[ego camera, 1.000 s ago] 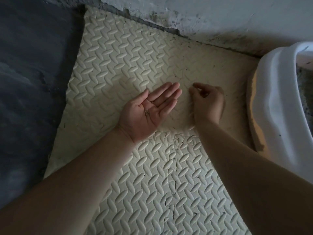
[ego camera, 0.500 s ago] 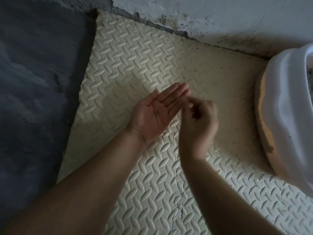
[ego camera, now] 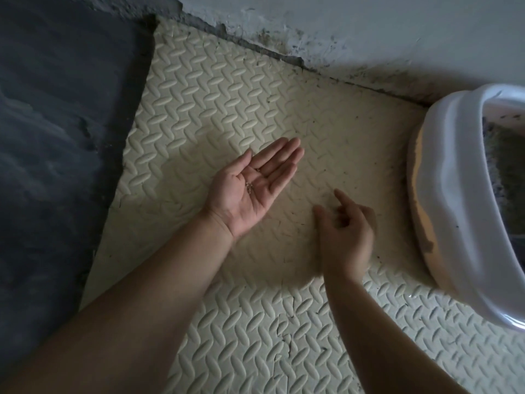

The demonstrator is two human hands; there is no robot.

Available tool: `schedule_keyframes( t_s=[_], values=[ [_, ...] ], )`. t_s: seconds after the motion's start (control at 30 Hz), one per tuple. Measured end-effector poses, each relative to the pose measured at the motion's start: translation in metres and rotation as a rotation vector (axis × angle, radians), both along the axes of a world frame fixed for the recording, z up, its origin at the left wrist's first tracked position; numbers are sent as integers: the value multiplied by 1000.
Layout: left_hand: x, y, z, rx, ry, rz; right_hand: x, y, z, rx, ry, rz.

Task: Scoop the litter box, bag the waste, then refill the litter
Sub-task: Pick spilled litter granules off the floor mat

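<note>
Litter box (ego camera: 454, 194) stands at the right edge of the view on a cream foam mat (ego camera: 227, 81), and the mat, embossed with a herringbone of ovals, fills most of the frame. A dark grey floor (ego camera: 56, 137) borders the mat on the left, and a pale, stained wall (ego camera: 369, 29) runs along its far edge. The box is white with a broad, rounded rim. Its near outer side is smeared brown, and grey litter (ego camera: 502, 172) lies inside it, partly cut off by the frame.

Both bare forearms reach over the mat, well to the left of the box. The left hand (ego camera: 252, 189) is held palm up with its fingers straight and together, gripping nothing. The right hand (ego camera: 345, 234) hangs between the left hand and the box, near the rim but apart from it. It is blurred, with its forefinger pointing forward, its thumb spread and its other fingers loosely curled. Nothing shows in its grasp.

A few small grains (ego camera: 250, 184) rest loose in the hollow of the left palm. Dark specks (ego camera: 377, 255) dot the mat just beside the box.
</note>
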State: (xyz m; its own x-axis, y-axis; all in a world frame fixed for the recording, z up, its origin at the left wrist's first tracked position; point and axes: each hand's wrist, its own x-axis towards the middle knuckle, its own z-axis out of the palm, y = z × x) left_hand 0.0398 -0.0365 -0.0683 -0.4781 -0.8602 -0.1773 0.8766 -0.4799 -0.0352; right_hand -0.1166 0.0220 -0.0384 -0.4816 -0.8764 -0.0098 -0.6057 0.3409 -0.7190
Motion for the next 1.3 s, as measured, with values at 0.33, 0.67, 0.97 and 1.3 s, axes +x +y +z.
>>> schedule_keyframes(
  t_s=[0.33,0.67,0.97,1.3],
  values=[
    [2,-1,0,2,-13,-21,-3,-19,-13,-43,-69,-106],
    [1,0,2,-5,-12,-13,-5,-29,-17,-56,83,-40],
    [3,-2,-1,-2,20,-60,-2,-71,-12,-60,1,-55],
    [2,-4,-2,16,20,-63,-5,-71,-16,31,311,79]
  ],
)
